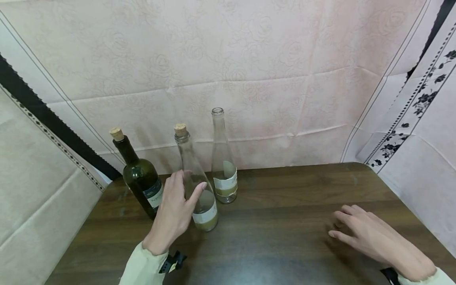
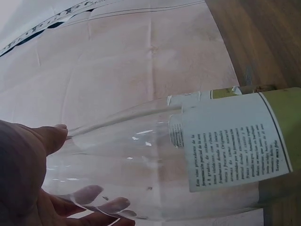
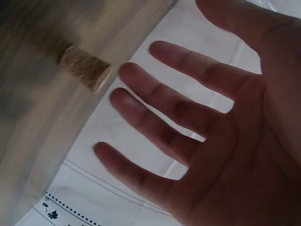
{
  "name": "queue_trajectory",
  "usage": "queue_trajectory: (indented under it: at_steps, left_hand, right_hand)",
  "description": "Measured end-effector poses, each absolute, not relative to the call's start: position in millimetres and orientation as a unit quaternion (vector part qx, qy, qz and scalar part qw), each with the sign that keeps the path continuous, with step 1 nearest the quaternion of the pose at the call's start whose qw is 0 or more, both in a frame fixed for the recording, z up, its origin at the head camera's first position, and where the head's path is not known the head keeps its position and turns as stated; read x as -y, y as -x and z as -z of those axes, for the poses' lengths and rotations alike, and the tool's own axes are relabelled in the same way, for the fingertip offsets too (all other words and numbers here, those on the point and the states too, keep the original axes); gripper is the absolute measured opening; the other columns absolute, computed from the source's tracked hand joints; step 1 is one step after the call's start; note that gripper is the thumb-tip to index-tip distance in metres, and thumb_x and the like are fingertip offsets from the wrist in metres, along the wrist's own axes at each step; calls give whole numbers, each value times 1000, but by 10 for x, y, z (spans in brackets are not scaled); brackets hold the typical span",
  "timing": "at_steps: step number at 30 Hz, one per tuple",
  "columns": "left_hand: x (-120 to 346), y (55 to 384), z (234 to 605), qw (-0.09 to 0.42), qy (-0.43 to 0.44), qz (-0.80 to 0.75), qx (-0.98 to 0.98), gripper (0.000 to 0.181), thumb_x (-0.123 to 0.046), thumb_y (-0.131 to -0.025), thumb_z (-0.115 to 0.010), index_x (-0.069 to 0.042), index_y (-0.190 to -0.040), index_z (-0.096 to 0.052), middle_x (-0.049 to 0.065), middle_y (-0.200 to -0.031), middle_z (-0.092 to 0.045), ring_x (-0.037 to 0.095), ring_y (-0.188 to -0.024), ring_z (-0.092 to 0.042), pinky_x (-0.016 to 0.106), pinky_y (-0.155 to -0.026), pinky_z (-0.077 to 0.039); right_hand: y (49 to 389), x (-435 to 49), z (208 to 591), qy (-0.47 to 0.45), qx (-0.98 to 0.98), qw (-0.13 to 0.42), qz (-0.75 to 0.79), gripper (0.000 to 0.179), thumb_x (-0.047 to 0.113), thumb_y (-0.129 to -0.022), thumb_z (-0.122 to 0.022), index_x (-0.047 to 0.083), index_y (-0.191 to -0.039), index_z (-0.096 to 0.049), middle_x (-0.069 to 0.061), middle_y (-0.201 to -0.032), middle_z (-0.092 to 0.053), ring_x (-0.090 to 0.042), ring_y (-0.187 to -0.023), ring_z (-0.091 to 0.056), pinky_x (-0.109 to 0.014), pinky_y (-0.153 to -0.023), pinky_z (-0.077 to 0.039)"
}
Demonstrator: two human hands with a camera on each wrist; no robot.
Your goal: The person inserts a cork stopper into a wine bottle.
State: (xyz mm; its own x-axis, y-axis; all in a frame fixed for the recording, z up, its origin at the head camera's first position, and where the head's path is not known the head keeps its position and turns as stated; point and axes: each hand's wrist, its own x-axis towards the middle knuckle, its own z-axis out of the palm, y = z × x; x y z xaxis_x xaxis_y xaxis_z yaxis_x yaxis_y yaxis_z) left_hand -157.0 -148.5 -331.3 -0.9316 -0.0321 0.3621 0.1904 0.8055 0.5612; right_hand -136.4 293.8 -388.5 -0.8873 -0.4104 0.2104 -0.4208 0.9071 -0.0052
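My left hand (image 1: 173, 202) holds a clear glass bottle (image 1: 198, 190) with a cork in its mouth, thumb on one side and fingers round the other. The left wrist view shows this bottle's white printed label (image 2: 230, 146), with fingertips seen through the glass. At the right of the table my right hand (image 1: 370, 235) has its fingers spread and holds nothing. A loose cork (image 3: 86, 69) lies on the table just beyond its fingertips in the right wrist view; the hand mostly hides that spot in the head view.
Left of the held bottle stands a dark green wine bottle (image 1: 142, 178) with a cork in its neck. Behind it to the right is an uncorked clear bottle (image 1: 224, 170). A pale patterned cloth (image 1: 249, 79) hangs behind the wooden table (image 1: 270, 237).
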Motion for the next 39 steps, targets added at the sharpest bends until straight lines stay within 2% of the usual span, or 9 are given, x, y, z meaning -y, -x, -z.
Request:
queue_trajectory:
  at_steps: [4,8,12,18,31,39]
  left_hand:
    - [1509,1589,3296,169,30,306,937,73,-68,-90,-42,-11,-137,-42,10,-133,-48,27,-123,-42,49,-100,-41]
    - [1538,1616,3287,164,26,310,936,74,-67,-91,-42,-10,-137,-41,11,-135,-47,28,-125,-41,51,-102,-39]
    - [1563,1647,3284,163,22,315,935,75,-67,-91,-42,-8,-137,-41,12,-135,-47,28,-126,-40,51,-104,-38]
    - [1585,1706,3289,175,5,316,932,74,-66,-91,-42,-7,-136,-41,13,-135,-46,30,-125,-40,51,-104,-37]
    - [1618,1834,3299,188,-19,326,926,67,-60,-93,-47,-6,-134,-40,15,-130,-46,33,-126,-40,51,-102,-39]
    - [1646,1942,3311,200,-31,338,919,62,-59,-94,-45,-7,-127,-40,14,-120,-47,31,-113,-43,47,-93,-41]
  right_hand:
    - [1337,-3013,3925,-206,974,87,-33,42,53,-77,-72,19,-101,-66,4,-98,-57,-18,-91,-58,-42,-69,-49]
    - [1327,-3068,3950,-212,971,105,-34,38,48,-74,-77,23,-100,-65,8,-97,-55,-14,-88,-58,-39,-69,-49]
    - [1351,-3100,3966,-224,967,116,-29,38,41,-72,-80,21,-101,-66,7,-97,-56,-13,-87,-59,-38,-70,-50]
    - [1418,-3136,3994,-244,958,151,-20,36,33,-68,-84,22,-97,-67,14,-90,-51,-8,-83,-54,-31,-66,-48]
    - [1500,-3210,4029,-230,968,91,-42,38,25,-72,-82,17,-106,-68,12,-91,-53,-2,-80,-52,-25,-64,-46]
    - [1539,-3209,4060,-205,975,67,-46,34,28,-77,-79,20,-107,-67,11,-95,-56,-6,-84,-56,-29,-68,-48]
